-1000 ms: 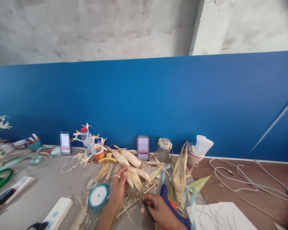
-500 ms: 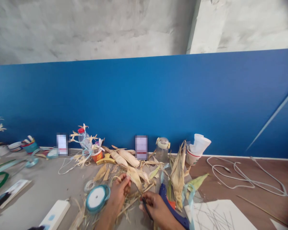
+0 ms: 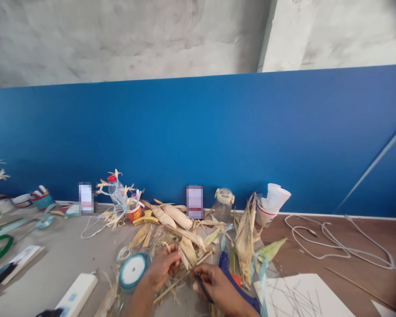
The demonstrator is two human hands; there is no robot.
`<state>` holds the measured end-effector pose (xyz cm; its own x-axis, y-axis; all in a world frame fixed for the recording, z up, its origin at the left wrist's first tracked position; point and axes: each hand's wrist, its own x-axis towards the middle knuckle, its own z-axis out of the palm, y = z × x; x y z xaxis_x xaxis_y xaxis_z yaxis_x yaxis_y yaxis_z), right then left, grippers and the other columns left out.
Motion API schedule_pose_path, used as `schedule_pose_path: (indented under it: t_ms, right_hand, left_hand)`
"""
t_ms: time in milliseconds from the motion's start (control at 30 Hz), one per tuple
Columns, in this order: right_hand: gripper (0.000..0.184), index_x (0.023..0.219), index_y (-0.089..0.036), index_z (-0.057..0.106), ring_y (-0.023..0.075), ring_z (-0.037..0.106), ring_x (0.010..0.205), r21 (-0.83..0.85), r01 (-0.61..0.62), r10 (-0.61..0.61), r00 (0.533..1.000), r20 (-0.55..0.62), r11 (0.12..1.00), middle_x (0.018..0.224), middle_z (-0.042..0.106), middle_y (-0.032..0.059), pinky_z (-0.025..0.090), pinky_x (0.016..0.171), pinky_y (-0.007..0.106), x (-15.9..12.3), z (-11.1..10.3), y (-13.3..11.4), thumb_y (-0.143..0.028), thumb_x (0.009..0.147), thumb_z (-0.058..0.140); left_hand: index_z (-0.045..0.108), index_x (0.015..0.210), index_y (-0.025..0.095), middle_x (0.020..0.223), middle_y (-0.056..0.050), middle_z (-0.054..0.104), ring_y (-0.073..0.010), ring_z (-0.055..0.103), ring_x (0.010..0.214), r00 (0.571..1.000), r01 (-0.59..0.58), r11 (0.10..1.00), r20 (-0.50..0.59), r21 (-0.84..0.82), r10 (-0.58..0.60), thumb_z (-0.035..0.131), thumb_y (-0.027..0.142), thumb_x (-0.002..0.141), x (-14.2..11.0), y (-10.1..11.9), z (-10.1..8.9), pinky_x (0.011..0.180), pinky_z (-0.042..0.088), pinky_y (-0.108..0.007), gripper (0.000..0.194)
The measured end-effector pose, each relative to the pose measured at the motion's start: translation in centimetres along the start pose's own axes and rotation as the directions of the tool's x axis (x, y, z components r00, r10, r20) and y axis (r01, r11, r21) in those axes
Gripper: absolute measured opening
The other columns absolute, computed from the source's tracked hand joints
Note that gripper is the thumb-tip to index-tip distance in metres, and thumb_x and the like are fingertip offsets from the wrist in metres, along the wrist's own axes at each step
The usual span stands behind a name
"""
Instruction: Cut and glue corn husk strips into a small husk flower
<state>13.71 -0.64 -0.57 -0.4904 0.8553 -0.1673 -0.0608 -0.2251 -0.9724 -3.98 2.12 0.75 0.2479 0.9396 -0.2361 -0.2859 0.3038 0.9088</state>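
My left hand (image 3: 164, 266) pinches a pale dried corn husk (image 3: 187, 252) between thumb and fingers. Dark scissors (image 3: 203, 287) are in my right hand (image 3: 216, 284), their tips at the husk's lower end. Exactly how far the blades stand apart is too small to tell. Beneath both hands lie scattered husk strips and scraps. A blue ribbon spool (image 3: 134, 272) is just left of my left wrist. Beside my right hand rests a dark blue glue gun (image 3: 231, 279), partly covered by that hand.
Whole corn husks (image 3: 176, 215) lie behind the hands, near a propped phone (image 3: 194, 202) and a clear jar (image 3: 223, 206). Right of them stand dry husks (image 3: 246, 237) and a paper cup (image 3: 265, 217). A white power strip (image 3: 75, 295) lies front left, thin wires on white paper (image 3: 303, 295) front right.
The husk piece has shifted slightly and turned in my left hand, and now looks shorter. My left hand has come slightly lower; the scissors stay at the husk's lower end.
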Motion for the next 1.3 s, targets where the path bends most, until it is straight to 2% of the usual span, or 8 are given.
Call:
schedule_pose_path:
  t_ms: [233, 433, 667, 800, 1000, 1167, 1300]
  right_hand:
    - [0.022, 0.07, -0.017, 0.059, 0.004, 0.026, 0.041, -0.011, -0.016, 0.016, 1.0, -0.021, 1.0, 0.045, 0.036, -0.0106, 0.018, 0.044, 0.02, 0.1, -0.1, -0.1, -0.032, 0.06, 0.069]
    - [0.03, 0.078, -0.017, 0.057, 0.0055, 0.031, 0.041, 0.058, 0.03, -0.026, 0.997, -0.066, 0.998, 0.048, 0.04, -0.0096, 0.023, 0.044, 0.02, 0.5, -0.4, 0.8, -0.04, 0.062, 0.068]
    - [0.03, 0.076, -0.016, 0.056, 0.0051, 0.029, 0.042, 0.039, 0.012, -0.011, 1.0, -0.026, 0.999, 0.049, 0.039, -0.0092, 0.021, 0.045, 0.02, 0.5, 0.0, 1.1, -0.041, 0.066, 0.068]
    - [0.031, 0.077, -0.016, 0.057, 0.0053, 0.031, 0.044, 0.028, 0.011, -0.01, 1.0, -0.016, 1.0, 0.05, 0.041, -0.0087, 0.021, 0.045, 0.019, 0.5, 0.0, 1.7, -0.042, 0.065, 0.069]
    - [0.026, 0.074, -0.017, 0.055, 0.0048, 0.03, 0.044, 0.025, 0.016, -0.015, 0.999, -0.037, 1.0, 0.05, 0.04, -0.009, 0.02, 0.045, 0.019, 0.4, 0.3, 1.3, -0.036, 0.065, 0.069]
    - [0.016, 0.073, -0.017, 0.052, 0.005, 0.029, 0.046, 0.0, 0.019, -0.019, 0.999, -0.04, 1.0, 0.052, 0.037, -0.0094, 0.02, 0.045, 0.018, 0.0, 0.6, 0.6, -0.024, 0.064, 0.064]
    - [0.013, 0.072, -0.018, 0.05, 0.0055, 0.029, 0.047, -0.001, 0.038, -0.038, 0.998, -0.048, 0.999, 0.052, 0.036, -0.0091, 0.02, 0.045, 0.018, 0.0, 0.6, 0.7, -0.022, 0.064, 0.06]
  left_hand:
    - [0.047, 0.059, 0.018, 0.043, 0.009, 0.038, -0.0031, 0.023, 0.038, 1.0, -0.001, 1.0, -0.013, -0.029, 0.001, 0.077, 0.042, 0.058, -0.2, 0.5, 0.1, 0.042, 0.012, -0.022, 0.039]
    - [0.043, 0.063, 0.019, 0.04, 0.014, 0.022, -0.0026, 0.014, 0.038, 0.994, -0.088, 0.986, -0.074, -0.14, 0.078, 0.078, 0.042, 0.058, 0.0, 0.8, 0.5, 0.041, 0.012, -0.02, 0.042]
    - [0.045, 0.065, 0.018, 0.042, 0.014, 0.024, -0.0024, 0.013, 0.039, 0.98, -0.154, 0.975, -0.149, -0.161, 0.13, 0.079, 0.039, 0.057, 0.4, 0.4, 0.6, 0.04, 0.013, -0.019, 0.041]
    - [0.045, 0.065, 0.018, 0.043, 0.014, 0.024, -0.0024, 0.014, 0.039, 0.977, -0.17, 0.971, -0.157, -0.168, 0.144, 0.079, 0.039, 0.058, 0.5, 0.2, 0.6, 0.04, 0.015, -0.018, 0.041]
    - [0.048, 0.068, 0.018, 0.043, 0.014, 0.024, -0.0015, 0.014, 0.038, 0.971, -0.199, 0.958, -0.171, -0.204, 0.165, 0.081, 0.037, 0.057, 0.6, 0.0, 0.7, 0.039, 0.015, -0.017, 0.04]
    - [0.049, 0.069, 0.017, 0.043, 0.014, 0.025, -0.002, 0.014, 0.039, 0.965, -0.215, 0.96, -0.187, -0.179, 0.181, 0.08, 0.038, 0.058, 0.7, -0.1, 1.0, 0.04, 0.015, -0.018, 0.038]
    - [0.049, 0.069, 0.017, 0.043, 0.014, 0.025, -0.0024, 0.014, 0.039, 0.963, -0.215, 0.966, -0.194, -0.143, 0.186, 0.079, 0.04, 0.058, 0.8, -0.4, 1.0, 0.04, 0.013, -0.019, 0.039]
